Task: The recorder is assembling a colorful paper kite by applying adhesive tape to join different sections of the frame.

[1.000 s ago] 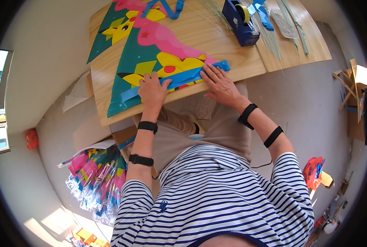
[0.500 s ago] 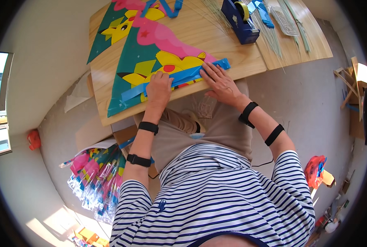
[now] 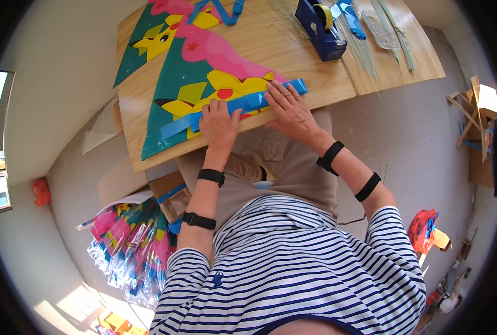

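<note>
A colourful kite sheet (image 3: 203, 72) in green, pink and yellow lies on the wooden table (image 3: 293, 50). A blue strip (image 3: 248, 102) runs along its near edge. My left hand (image 3: 219, 124) lies flat on the strip near its middle, fingers together, pressing down. My right hand (image 3: 289, 109) rests flat on the strip's right part, fingers spread. Neither hand grips anything. Both forearms carry black bands.
A blue tape dispenser (image 3: 320, 28) stands at the table's far right beside thin green sticks (image 3: 365, 44) and a clear packet (image 3: 379, 25). A second kite sheet (image 3: 148, 39) lies at the far left. A bundle of wrapped kites (image 3: 131, 245) sits on the floor to my left.
My left hand has slid a little right along the blue strip. My right hand has stayed pressed on the strip's right part.
</note>
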A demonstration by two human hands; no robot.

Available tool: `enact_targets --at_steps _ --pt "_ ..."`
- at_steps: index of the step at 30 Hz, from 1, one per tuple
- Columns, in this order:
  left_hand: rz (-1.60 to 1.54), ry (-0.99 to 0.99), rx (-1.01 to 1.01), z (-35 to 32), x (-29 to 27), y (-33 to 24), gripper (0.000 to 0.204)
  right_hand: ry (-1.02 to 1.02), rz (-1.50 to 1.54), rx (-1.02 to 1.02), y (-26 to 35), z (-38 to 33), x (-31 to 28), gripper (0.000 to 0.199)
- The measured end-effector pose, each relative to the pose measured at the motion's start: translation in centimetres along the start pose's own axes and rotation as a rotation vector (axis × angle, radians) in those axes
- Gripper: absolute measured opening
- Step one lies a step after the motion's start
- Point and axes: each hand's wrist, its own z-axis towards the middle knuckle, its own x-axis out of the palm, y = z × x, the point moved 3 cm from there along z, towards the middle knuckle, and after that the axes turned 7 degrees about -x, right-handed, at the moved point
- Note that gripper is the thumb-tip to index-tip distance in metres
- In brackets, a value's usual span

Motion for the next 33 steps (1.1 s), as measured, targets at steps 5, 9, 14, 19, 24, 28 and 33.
enact_targets --at_steps 5,9,14,19,24,28,33 --pt "-0.014 -0.021 0.023 0.0 0.1 0.1 0.043 0.002 -0.054 0.008 3.6 2.5 1.6 0.093" --pt "-0.006 -0.034 0.025 0.0 0.1 0.0 0.041 0.044 -0.006 0.043 3.5 2.5 2.9 0.097" --pt "-0.015 -0.052 0.028 -0.2 0.0 0.1 0.041 0.115 -0.081 0.115 1.9 1.0 2.8 0.098" --pt "0.026 -0.056 0.055 -0.2 0.2 0.0 0.043 0.079 -0.035 0.129 0.7 -0.2 3.2 0.100" --pt "0.044 -0.044 0.041 0.0 0.3 0.1 0.043 0.065 -0.070 0.168 0.5 -0.6 2.2 0.098" --pt "0.039 -0.016 0.028 0.0 0.1 -0.1 0.043 0.054 -0.074 0.215 -0.1 -1.2 1.9 0.098" --pt "0.064 0.001 0.019 0.0 -0.1 -0.2 0.044 0.058 -0.084 0.255 -0.5 -1.7 1.6 0.097"
